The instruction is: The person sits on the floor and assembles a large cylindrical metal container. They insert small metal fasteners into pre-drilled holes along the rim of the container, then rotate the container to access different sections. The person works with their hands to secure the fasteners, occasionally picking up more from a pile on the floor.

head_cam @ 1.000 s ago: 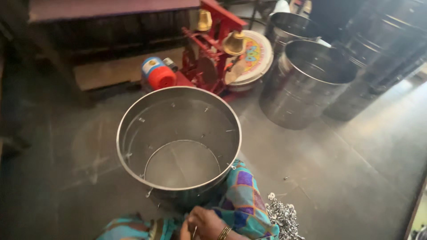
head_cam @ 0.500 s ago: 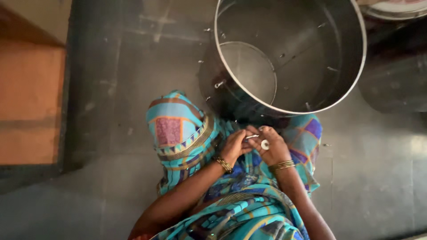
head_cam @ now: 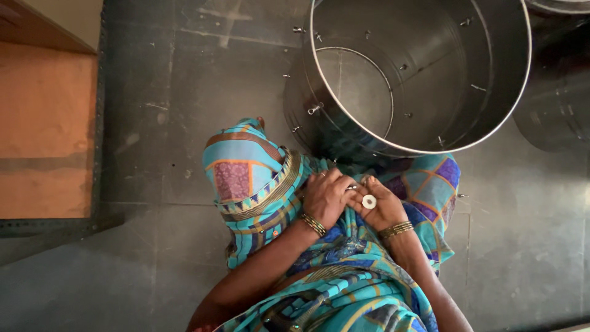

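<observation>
My left hand (head_cam: 326,197) and my right hand (head_cam: 386,212) meet over my lap, on the turquoise patterned cloth (head_cam: 246,178) that covers my knees. The right hand pinches a small white washer (head_cam: 369,201) between its fingers. The left hand's fingertips close on a small metal piece (head_cam: 352,187) right beside the washer. Both wrists carry gold bangles. Just beyond the hands stands a large open steel drum (head_cam: 455,55), with small bolts sticking through its wall and a round opening in its bottom.
A second steel drum (head_cam: 553,110) stands at the right edge, close behind the first. An orange slab (head_cam: 43,129) lies at the left beside a dark metal frame. The floor (head_cam: 184,80) is dark stone with scuff marks.
The view has dropped from the drum and the workshop behind it to my lap. My hands have stayed together there, working the small parts.
</observation>
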